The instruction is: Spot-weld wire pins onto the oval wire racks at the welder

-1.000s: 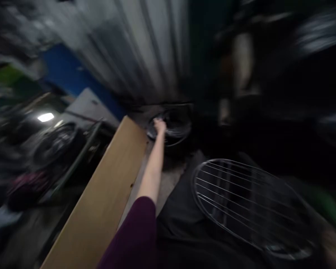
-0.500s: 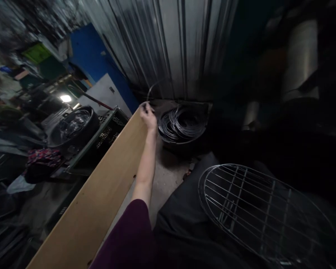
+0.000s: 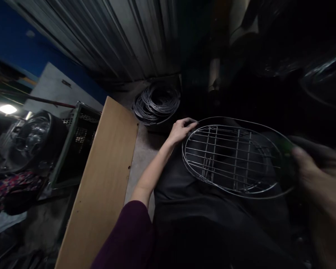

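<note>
**Left hand (image 3: pixel 180 130) pinches wire ring (image 3: pixel 242 120) at rack (image 3: pixel 237 157)**

At left stands a wooden board (image 3: pixel 106 172); right of it sit bundled wire hoops (image 3: pixel 156 106). Next, the left hand's thumb and finger close on the wire ring, which loops around the rack's far edge. The rack lies over dark clothing (image 3: pixel 207 228). Farthest right, the right hand (image 3: pixel 320 173) is blurred; its grip cannot be told.

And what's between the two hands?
In the head view, the round wire rack lies between the left hand and right hand, with a curved wire along its far side.
</note>
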Available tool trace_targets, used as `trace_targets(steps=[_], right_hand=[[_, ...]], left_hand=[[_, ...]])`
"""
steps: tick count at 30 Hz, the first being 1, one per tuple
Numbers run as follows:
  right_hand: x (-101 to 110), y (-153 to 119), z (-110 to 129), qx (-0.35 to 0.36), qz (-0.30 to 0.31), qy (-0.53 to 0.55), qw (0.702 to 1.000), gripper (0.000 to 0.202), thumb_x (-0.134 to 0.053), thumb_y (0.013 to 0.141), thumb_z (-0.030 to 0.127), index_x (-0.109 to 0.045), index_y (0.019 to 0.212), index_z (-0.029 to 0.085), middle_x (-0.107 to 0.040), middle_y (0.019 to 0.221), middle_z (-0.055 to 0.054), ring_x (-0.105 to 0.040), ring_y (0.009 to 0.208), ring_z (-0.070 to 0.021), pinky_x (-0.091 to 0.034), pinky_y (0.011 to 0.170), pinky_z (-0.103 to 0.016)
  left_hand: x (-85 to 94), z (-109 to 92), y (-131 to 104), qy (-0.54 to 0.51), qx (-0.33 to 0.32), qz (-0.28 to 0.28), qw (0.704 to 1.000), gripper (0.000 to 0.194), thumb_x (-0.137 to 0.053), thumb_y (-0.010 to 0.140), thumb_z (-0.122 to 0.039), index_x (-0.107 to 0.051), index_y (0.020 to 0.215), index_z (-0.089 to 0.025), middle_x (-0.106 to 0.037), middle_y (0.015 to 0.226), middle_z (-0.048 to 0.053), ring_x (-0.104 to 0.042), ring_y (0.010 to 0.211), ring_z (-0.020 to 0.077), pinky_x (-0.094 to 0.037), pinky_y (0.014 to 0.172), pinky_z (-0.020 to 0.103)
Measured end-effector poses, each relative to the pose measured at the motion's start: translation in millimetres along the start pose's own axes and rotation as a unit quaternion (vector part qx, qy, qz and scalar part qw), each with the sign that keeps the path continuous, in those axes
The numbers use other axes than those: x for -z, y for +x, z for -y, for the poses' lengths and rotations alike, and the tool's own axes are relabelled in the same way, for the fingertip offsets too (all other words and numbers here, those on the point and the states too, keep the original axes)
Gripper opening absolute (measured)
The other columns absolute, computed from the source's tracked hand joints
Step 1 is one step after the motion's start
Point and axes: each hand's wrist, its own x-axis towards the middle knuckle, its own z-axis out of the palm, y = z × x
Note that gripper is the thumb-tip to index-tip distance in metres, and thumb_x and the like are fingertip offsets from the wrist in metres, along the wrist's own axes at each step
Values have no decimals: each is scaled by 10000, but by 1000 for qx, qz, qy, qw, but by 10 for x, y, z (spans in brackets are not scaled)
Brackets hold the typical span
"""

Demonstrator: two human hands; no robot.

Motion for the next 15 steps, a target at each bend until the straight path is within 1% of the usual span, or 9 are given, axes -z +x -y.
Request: trace_targets(steps=[1, 3, 5, 7, 9, 10, 13, 15], right_hand=[[-44, 37, -7, -23, -19, -32, 999, 482, -607, 810, 534, -698, 1200, 265, -688, 1056, -155, -667, 923, -340, -559, 780, -580], [-105, 141, -83, -28, -19, -125, 992, 432, -605, 773, 428, -736, 1122, 211, -700, 1059, -135, -655, 1009, -339, -521, 932, -584], [-113, 240, -190, -43, -4, -168, 985, 412, -600, 737, 368, -752, 1075, 189, -708, 1031, -126, -652, 1025, -337, -495, 978, -574], [-85, 296, -259, -51, 27, -145, 988, 399, -603, 738, 353, -749, 1075, 196, -710, 1022, -118, -660, 996, -315, -500, 974, -547], [-61, 316, -259, -58, 61, -90, 992, 390, -602, 772, 338, -736, 1114, 206, -708, 1013, -109, -671, 910, -268, -524, 945, -505], [-62, 320, -239, -73, 76, -64, 992, 377, -603, 788, 317, -731, 1124, 204, -709, 992, -105, -669, 848, -239, -540, 918, -476], [-122, 339, -170, -160, 93, -25, 982, 332, -610, 809, 233, -729, 1114, 177, -705, 880, -96, -625, 674, -171, -576, 786, -385], [-171, 354, -175, -190, 92, -12, 977, 330, -610, 816, 207, -723, 1123, 161, -702, 850, -90, -620, 655, -158, -577, 723, -339]], left_hand=[[24, 53, 18, 36, -4, -1, 999, 167, -656, 873, -309, -741, 889, -165, -736, 881, 16, -672, 869, 157, -488, 819, 238], [72, 142, -5, 62, 10, 21, 998, 200, -638, 880, -314, -749, 924, -153, -749, 922, 34, -679, 946, 192, -486, 875, 266], [104, 219, -94, 35, 20, 59, 997, 265, -619, 894, -341, -741, 1023, -144, -748, 1012, 61, -672, 1011, 209, -487, 913, 287], [128, 282, -210, 3, 14, 88, 996, 318, -598, 910, -353, -721, 1118, -147, -724, 1106, 83, -645, 1089, 218, -472, 971, 305], [154, 325, -316, 7, 1, 93, 996, 341, -573, 926, -355, -707, 1177, -168, -686, 1147, 89, -613, 1126, 215, -445, 1019, 318], [169, 340, -358, 18, -4, 90, 996, 349, -563, 931, -357, -700, 1199, -181, -665, 1139, 86, -606, 1112, 209, -441, 1022, 322], [209, 367, -429, 53, -9, 96, 994, 380, -560, 926, -337, -664, 1267, -207, -600, 1094, 72, -586, 1029, 185, -460, 981, 318], [220, 378, -447, 85, -9, 106, 991, 418, -589, 900, -297, -638, 1303, -201, -575, 1051, 62, -574, 981, 177, -475, 947, 311]])
